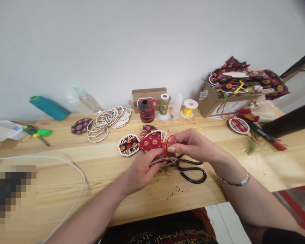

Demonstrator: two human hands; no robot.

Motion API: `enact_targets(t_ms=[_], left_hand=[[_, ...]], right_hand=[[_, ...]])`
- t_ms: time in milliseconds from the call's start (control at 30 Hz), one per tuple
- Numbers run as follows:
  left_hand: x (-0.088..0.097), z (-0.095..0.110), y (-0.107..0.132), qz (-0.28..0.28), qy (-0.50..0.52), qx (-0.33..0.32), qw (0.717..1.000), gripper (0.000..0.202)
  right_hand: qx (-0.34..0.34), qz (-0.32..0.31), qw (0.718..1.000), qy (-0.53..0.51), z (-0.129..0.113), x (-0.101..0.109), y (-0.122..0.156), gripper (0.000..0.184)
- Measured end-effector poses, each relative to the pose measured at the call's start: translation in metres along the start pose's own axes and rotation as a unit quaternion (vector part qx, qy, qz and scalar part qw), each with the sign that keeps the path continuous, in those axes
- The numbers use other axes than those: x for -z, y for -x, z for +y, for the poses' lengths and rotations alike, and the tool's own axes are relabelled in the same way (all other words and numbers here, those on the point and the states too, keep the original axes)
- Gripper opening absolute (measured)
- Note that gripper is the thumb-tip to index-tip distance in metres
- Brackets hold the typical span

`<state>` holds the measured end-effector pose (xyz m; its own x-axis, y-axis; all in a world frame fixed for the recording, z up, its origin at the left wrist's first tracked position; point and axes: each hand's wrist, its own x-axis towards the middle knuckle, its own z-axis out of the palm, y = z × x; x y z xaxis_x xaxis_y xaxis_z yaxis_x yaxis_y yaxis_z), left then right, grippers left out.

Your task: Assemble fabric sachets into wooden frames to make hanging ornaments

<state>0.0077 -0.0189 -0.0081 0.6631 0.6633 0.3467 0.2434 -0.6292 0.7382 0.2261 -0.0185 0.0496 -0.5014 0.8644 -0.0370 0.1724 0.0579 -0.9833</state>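
My left hand (142,169) is closed on a small wooden lattice ornament (162,160), held just above the wooden table (104,169). My right hand (193,144) pinches a loop of red cord (169,141) that rises from that ornament. Black-handled scissors (191,167) lie on the table directly under and to the right of both hands. Just behind the hands rest fabric-covered ornaments, one red (150,143) and one black with a white frame (128,144).
A pile of bare wooden frames (109,120) lies at back left, with a teal spool (48,107) and plastic bottles (85,100). Thread spools (164,105) stand by the wall. A cardboard box (213,98) of patterned fabric sits at right. A white cable (73,169) curves across the left.
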Motion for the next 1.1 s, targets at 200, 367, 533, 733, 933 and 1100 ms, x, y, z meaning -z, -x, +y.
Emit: enact_targets(t_ms=[200, 367, 533, 733, 933, 1100], left_hand=[[-0.001, 0.000, 0.001, -0.007, -0.013, 0.015, 1.000, 0.036], [-0.001, -0.001, 0.001, 0.005, 0.007, 0.013, 1.000, 0.036], [0.000, 0.001, -0.001, 0.001, 0.018, 0.037, 0.999, 0.034], [0.001, 0.003, -0.001, 0.002, 0.026, 0.068, 0.997, 0.032], [0.000, 0.001, 0.000, 0.009, 0.031, 0.071, 0.997, 0.032], [0.000, 0.001, -0.001, 0.015, 0.043, 0.083, 0.996, 0.034]], right_hand=[[-0.038, 0.065, 0.997, 0.020, 0.003, -0.013, -0.002, 0.034], [-0.037, 0.075, 0.996, 0.003, 0.002, -0.012, -0.004, 0.025], [-0.058, 0.103, 0.987, -0.107, 0.003, -0.008, -0.008, 0.023], [-0.083, 0.145, 0.967, -0.192, 0.010, -0.005, -0.014, 0.030], [-0.087, 0.141, 0.962, -0.216, 0.011, -0.004, -0.015, 0.034], [-0.080, 0.137, 0.961, -0.224, 0.011, -0.004, -0.016, 0.030]])
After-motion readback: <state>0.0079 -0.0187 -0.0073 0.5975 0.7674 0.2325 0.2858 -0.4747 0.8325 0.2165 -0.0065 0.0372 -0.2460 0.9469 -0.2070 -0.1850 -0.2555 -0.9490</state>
